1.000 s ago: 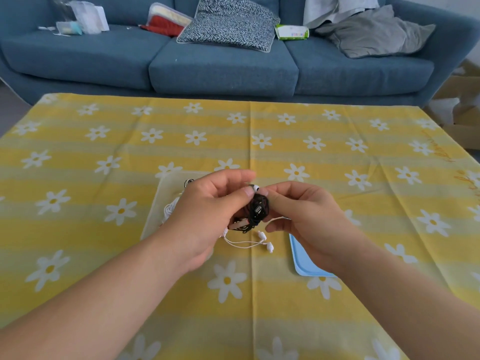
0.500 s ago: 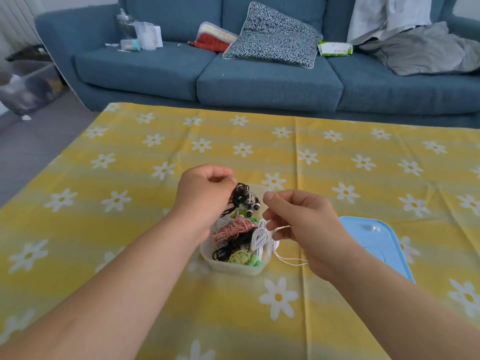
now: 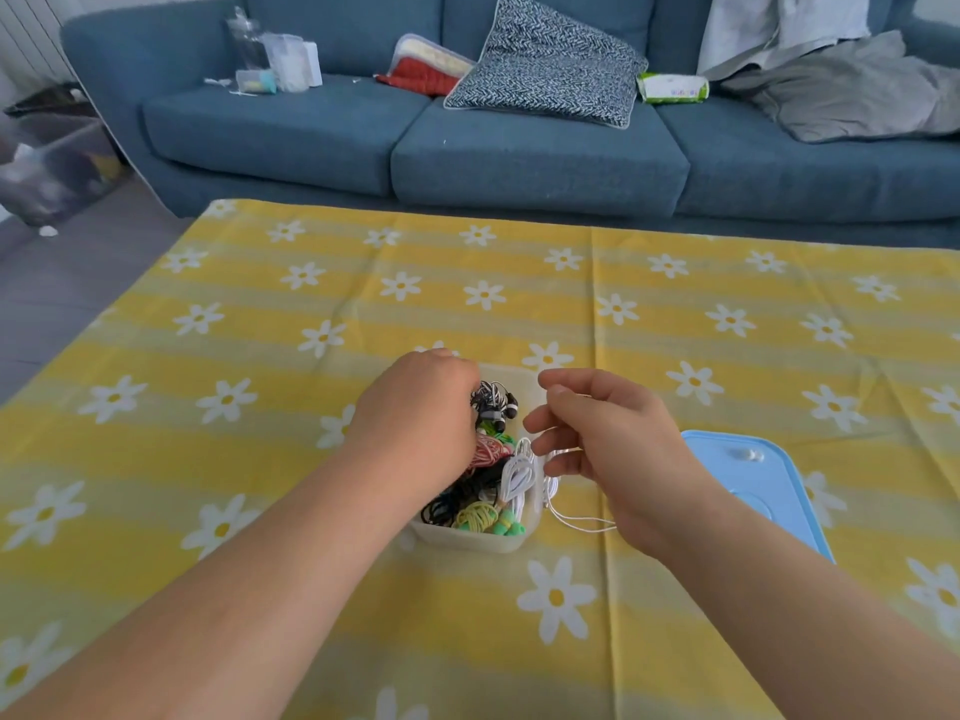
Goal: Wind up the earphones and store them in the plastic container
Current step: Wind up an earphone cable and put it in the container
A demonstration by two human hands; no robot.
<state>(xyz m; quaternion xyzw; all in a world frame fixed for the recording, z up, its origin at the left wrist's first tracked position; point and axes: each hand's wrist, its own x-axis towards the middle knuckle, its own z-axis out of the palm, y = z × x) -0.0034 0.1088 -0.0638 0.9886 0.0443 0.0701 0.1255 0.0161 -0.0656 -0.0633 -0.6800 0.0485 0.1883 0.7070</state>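
Note:
A translucent plastic container stands on the yellow daisy tablecloth and holds several wound earphones: red-white, black, yellow-green. My left hand reaches down into its far end, fingers curled at a wound black-and-white earphone bundle; the fingertips are hidden. White earphones hang in loops over the container's right rim, and their cable trails onto the cloth and up under my right hand. That hand hovers just right of the container with curled fingers, a thin white strand running between them.
The container's light-blue lid lies flat to the right, partly under my right forearm. A blue sofa with a patterned cushion, clothes and small items runs beyond the table's far edge. Grey floor and a storage bin are at left.
My left hand has lowered the black-and-white bundle from above the table into the container. My right hand let go of that bundle and keeps the white cable. The view has shifted left.

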